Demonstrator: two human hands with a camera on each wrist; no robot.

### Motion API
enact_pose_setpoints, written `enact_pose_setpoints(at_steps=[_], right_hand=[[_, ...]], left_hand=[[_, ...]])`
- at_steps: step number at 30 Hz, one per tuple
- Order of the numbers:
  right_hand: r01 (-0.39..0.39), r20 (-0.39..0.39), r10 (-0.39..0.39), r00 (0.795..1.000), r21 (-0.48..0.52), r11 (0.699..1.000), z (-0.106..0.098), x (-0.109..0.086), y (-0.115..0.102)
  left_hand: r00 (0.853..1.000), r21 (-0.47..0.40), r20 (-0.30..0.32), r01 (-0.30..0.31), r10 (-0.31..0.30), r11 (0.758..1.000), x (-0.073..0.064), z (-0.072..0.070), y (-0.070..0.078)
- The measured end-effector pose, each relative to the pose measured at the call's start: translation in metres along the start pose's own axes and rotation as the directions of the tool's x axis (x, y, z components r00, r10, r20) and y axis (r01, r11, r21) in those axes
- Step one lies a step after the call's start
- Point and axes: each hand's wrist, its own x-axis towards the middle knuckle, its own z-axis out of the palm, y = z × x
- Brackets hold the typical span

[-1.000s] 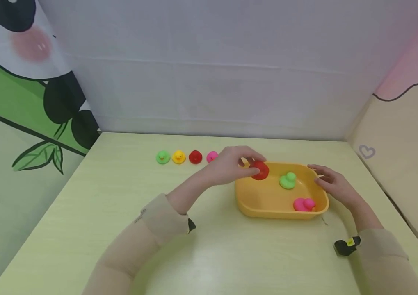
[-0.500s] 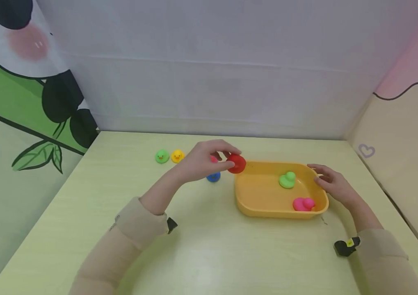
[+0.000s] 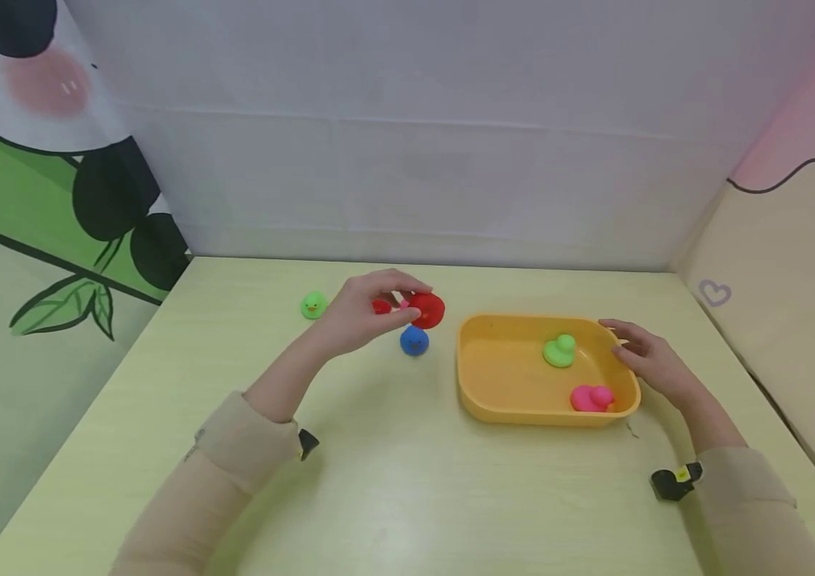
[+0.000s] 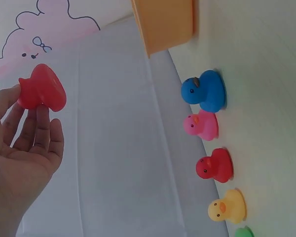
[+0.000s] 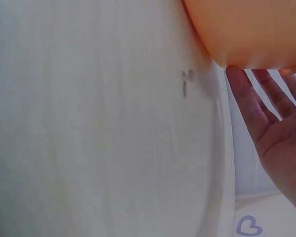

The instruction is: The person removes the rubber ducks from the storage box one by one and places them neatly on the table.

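Closest to me are the person's two beige sleeves (image 3: 234,468), and a small black device (image 3: 673,484) sits by the right wrist. Past the sleeves, a yellow-orange tray (image 3: 515,416) stands on the bare wood-toned worktop (image 3: 407,496). A bright pink duck (image 3: 592,398) lies in its near right corner, and a little deeper in stands a light green duck (image 3: 560,350). At the tray's right end, the right hand (image 3: 648,360) touches the rim and outer wall, its fingers loosely extended. Well apart from it, left of the tray, the left hand (image 3: 357,316) pinches a red toy duck (image 3: 427,310) between thumb and fingertips, up off the worktop. Just below that toy in the head view sits a blue duck (image 3: 414,342). Behind it, partly masked by the hand from above, a row runs leftward: a pink one (image 4: 203,124), another red one (image 4: 217,165), a yellow one (image 4: 229,206) and, at the far left, a green one (image 3: 313,305). At the back hangs a pale grey cloth (image 3: 407,160), flanked by a green-and-white cartoon panel (image 3: 11,168) and a pink-and-cream one (image 3: 803,256).
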Motion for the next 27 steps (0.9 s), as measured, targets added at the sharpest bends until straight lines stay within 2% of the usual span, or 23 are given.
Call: enact_pose_setpoints(at_steps=[5, 8, 15, 27], right_hand=[[0.012, -0.004, -0.012, 1.000, 0.000, 1.000, 0.001, 0.000, -0.001], [0.023, -0.007, -0.023, 1.000, 0.005, 1.000, 0.001, 0.000, -0.001], [0.039, -0.012, -0.038, 0.999, 0.016, 0.999, 0.001, 0.000, -0.002], [0.012, -0.004, -0.012, 1.000, 0.028, 1.000, 0.001, -0.002, -0.001]], left_hand=[[1.000, -0.007, -0.024, 0.015, -0.015, 1.000, -0.007, -0.008, -0.014], [0.999, 0.019, -0.036, 0.025, -0.024, 1.000, -0.010, -0.011, -0.024], [0.996, 0.054, -0.029, 0.089, -0.087, 0.995, -0.016, -0.017, -0.043], [0.983, 0.109, -0.034, 0.182, -0.179, 0.977, -0.020, -0.024, -0.073]])
